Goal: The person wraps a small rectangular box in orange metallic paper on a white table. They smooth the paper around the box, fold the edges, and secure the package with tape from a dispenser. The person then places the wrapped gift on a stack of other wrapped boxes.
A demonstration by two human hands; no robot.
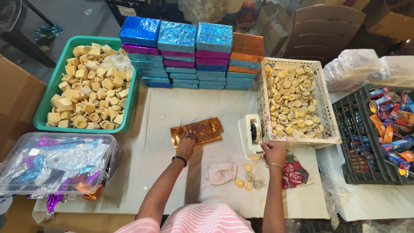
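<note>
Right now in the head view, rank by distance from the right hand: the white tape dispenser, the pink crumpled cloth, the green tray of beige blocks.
1. White tape dispenser, touching the right hand, on its left.
2. Pink crumpled cloth, lower left, on the table.
3. Green tray of beige blocks, far left.

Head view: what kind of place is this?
Probably a small hand-packing workshop: stacked shiny blue foil-wrapped boxes, a green tray of beige moulded pieces, and the left hand pressing an orange foil sheet by a white tape dispenser.
</note>
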